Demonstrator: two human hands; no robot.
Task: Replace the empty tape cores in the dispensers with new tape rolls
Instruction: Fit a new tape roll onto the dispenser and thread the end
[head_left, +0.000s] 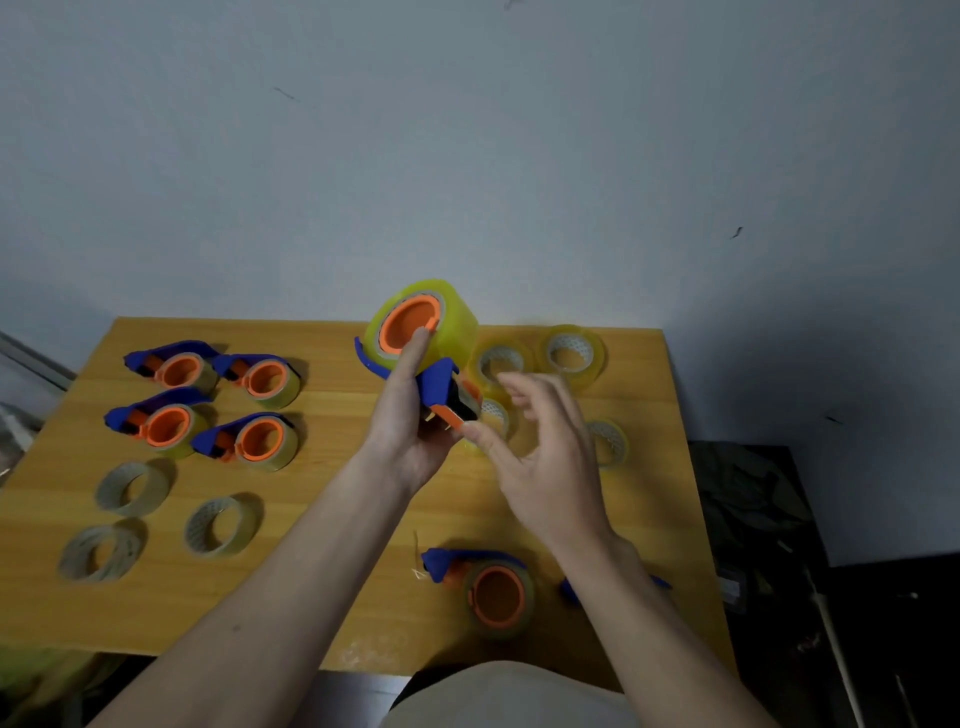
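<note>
My left hand (410, 441) holds a blue dispenser (439, 387) up above the table, its index finger pressed on the orange hub. A full yellow tape roll (452, 325) sits on that hub. My right hand (540, 457) hovers just right of the dispenser's cutter end, fingers loosely spread, thumb tip touching the orange blade edge. Another dispenser with a roll (496, 592) lies near the front edge. Three empty cores (132, 488) lie at the left front. Several new rolls (571, 353) lie at the back right, partly hidden by my hands.
Four blue dispensers with orange hubs and rolls (218, 405) are grouped at the back left of the wooden table (322, 415). A blue part (571, 590) shows under my right forearm. A grey wall rises behind the table; dark clutter lies to the right.
</note>
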